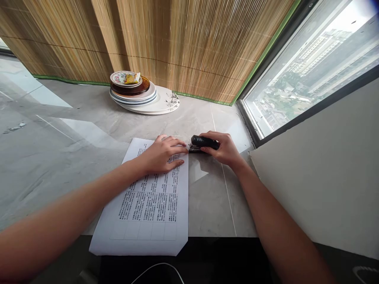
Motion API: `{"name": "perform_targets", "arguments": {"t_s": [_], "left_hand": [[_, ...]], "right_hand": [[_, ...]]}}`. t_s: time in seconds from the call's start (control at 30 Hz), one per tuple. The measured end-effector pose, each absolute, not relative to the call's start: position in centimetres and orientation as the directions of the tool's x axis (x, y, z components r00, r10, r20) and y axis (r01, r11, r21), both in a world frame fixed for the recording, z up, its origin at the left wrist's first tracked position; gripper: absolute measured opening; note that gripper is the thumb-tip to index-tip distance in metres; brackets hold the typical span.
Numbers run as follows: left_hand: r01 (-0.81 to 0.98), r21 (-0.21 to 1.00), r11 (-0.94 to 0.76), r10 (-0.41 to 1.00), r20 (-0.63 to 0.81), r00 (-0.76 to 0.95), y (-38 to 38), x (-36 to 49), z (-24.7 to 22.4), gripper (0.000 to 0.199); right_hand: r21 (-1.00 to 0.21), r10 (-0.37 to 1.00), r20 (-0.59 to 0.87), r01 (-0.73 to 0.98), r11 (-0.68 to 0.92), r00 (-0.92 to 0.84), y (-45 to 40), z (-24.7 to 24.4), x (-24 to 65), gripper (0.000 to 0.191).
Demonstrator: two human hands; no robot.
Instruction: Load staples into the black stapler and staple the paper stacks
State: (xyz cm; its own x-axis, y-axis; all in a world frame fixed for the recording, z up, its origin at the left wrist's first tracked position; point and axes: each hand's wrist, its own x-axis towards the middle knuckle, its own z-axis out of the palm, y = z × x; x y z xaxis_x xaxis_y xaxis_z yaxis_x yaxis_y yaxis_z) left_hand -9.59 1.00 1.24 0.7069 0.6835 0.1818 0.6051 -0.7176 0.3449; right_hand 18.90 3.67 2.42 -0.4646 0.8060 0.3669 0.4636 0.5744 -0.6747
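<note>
The printed paper (142,232) overhangs the desk (97,161), so a bump could skew it; the left hand (161,156) lies spread on it, close enough to be nipped by the black stapler (204,141) at its right edge; the right hand (225,149), pinching the stapler, could let it twist if held loosely.

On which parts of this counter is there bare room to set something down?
Bare counter lies between the paper and right forearm, and between paper and plate stack. Crowded: around the stapler, where left hand and right hand come close.
</note>
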Motion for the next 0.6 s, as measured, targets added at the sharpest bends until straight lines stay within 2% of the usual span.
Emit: {"name": "perform_targets", "arguments": {"t_s": [0.23,0.6], "left_hand": [[0.593,0.359,-0.721,0.675,0.17,0.718,0.4,-9.1,1.3,0.052],[0.491,0.491,-0.72,0.645,0.212,0.734,1.5,-10.6,1.3,0.044]], "right_hand": [[-0.636,0.758,0.393,0.441,0.633,-0.521,2.9,2.3,17.5,0.034],[-0.562,0.759,0.415,0.514,0.648,-0.502,3.2,1.5,17.8,0.036]]}}
